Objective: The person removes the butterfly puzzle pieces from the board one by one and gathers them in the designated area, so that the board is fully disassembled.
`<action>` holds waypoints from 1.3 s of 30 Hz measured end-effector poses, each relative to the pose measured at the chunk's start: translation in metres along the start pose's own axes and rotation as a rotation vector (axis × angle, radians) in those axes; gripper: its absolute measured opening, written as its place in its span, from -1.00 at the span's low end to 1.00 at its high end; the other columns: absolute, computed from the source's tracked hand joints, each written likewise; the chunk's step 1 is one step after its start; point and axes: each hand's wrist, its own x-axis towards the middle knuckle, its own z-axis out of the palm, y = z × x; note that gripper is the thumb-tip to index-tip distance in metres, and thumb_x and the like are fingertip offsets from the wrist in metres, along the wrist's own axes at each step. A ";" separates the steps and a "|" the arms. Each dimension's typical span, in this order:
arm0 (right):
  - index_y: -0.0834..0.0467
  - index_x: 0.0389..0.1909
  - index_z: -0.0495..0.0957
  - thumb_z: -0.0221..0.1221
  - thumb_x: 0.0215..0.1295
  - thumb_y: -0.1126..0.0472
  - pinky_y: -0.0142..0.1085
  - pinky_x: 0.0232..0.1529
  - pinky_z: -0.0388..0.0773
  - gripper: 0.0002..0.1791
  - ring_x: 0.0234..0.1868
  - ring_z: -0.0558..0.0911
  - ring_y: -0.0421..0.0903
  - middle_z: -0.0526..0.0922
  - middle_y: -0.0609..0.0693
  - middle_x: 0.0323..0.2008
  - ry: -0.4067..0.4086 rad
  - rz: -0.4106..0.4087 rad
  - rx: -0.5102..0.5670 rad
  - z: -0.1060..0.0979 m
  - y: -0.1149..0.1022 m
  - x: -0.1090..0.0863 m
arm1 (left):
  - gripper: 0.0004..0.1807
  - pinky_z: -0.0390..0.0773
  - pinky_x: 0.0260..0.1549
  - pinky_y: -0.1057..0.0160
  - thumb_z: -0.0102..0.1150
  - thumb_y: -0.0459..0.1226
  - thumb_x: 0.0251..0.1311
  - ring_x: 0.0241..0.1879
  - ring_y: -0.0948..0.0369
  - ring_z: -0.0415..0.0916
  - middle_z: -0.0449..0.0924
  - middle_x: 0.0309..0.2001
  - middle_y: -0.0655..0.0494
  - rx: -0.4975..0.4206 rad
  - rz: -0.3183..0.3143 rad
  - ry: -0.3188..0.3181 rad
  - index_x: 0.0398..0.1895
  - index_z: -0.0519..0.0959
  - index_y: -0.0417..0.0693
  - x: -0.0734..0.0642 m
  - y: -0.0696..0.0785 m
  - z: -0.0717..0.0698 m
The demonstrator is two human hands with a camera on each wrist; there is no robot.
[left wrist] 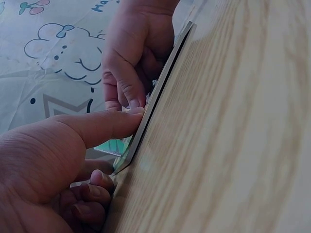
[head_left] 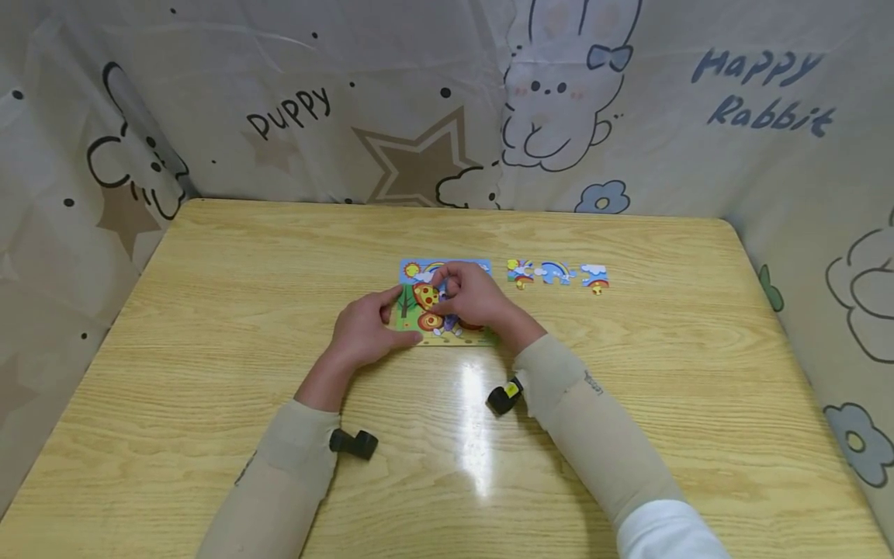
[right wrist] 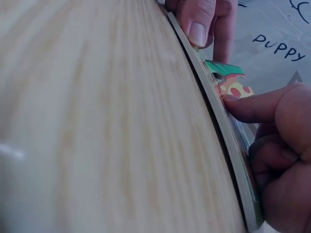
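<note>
A colourful jigsaw puzzle board (head_left: 466, 264) with a butterfly, a tree and a sun lies flat on the table. My left hand (head_left: 359, 330) steadies its left side, thumb on the near-left corner and forefinger higher up by the tree. With thumb and forefinger, my right hand (head_left: 478, 295) pinches a jigsaw puzzle piece (head_left: 426, 296) that carries a red-spotted yellow wing. In the right wrist view the piece (right wrist: 235, 90) stands tilted up from the board. Its green end (left wrist: 112, 146) shows in the left wrist view. The right hand covers the board's middle and right part.
To the right of the board lie three loose puzzle parts: a sunny one (head_left: 520, 273), a rainbow one (head_left: 555, 272) and a cloud one (head_left: 595, 278). A printed cloth (head_left: 419, 155) hangs behind the wooden table (head_left: 244, 264).
</note>
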 end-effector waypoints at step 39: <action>0.17 -0.13 0.66 0.38 0.18 0.37 -0.28 -0.44 0.35 -0.76 -0.69 0.22 -0.12 0.18 -0.07 -0.71 0.038 -0.080 0.023 -0.002 0.006 -0.004 | -0.10 0.27 -0.27 0.11 0.47 0.01 0.08 -0.27 0.05 0.33 0.44 -0.29 0.00 0.006 -0.002 0.014 0.48 0.35 -0.05 0.001 0.002 0.001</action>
